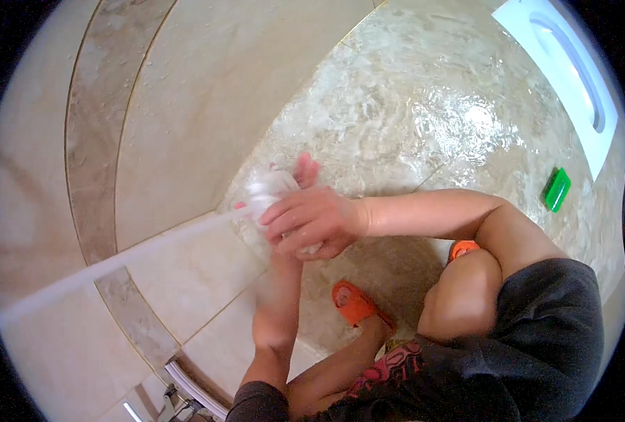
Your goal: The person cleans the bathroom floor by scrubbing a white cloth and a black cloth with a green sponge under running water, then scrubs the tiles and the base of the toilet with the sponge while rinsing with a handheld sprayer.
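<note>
Both of my hands are together around a wet, crumpled white cloth [270, 187], blurred by motion and water. My right hand [312, 219] reaches in from the right and presses over the cloth with its fingers curled. Beneath it, my left hand [306, 170] holds the cloth from below; its fingertips show past the far side, and most of the palm is hidden. A stream of water [133, 255] shoots in from the left and strikes the cloth and the hands. Where the stream starts is out of view.
Water ripples over the beige tiled floor [376, 137]. A tiled wall [212, 89] rises on the left. To the right lie a green rectangular block [557, 190] and a white panel with a curved recess [560, 79]. An orange slipper [352, 303] and a metal-fitted curved rail [196, 387] are nearer me.
</note>
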The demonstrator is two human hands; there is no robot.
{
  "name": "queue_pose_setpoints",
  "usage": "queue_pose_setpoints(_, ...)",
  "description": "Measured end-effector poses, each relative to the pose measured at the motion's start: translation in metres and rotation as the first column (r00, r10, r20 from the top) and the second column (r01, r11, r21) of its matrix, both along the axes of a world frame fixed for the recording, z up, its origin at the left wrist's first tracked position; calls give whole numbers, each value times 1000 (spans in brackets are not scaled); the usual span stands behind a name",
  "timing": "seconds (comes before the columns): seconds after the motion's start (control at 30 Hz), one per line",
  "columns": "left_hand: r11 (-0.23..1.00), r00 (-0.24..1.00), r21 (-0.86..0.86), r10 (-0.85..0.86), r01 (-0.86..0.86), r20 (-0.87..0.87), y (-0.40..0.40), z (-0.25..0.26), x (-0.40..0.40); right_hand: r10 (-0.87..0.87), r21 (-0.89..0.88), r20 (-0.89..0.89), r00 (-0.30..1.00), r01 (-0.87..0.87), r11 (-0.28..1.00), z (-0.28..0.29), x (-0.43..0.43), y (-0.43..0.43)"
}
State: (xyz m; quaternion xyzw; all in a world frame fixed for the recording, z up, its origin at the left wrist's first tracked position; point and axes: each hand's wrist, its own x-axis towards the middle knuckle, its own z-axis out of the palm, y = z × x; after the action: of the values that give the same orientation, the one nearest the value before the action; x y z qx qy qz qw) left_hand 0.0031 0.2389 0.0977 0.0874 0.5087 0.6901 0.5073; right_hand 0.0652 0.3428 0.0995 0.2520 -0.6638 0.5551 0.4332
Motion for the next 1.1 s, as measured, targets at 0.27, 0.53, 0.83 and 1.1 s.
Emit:
queue_pose_setpoints(0.27,793,743,124,604,-597,-287,33,60,-6,494,-970,211,843,118,212,13,-6,5)
queue_pose_setpoints(0.53,967,26,251,250,44,-968,2,35,35,876,-899,-410,254,51,-436,-30,6,29)
queue_pose_setpoints(0.83,787,-206,-251,-160,564,-965,0,50,109,918,-959,280,-282,-42,280,-23,49,14)
queue_pose_setpoints(1.1,317,-547,-706,-461,634,-699,13,8,138,680,-715,690,-246,-91,693,-31,78,9)
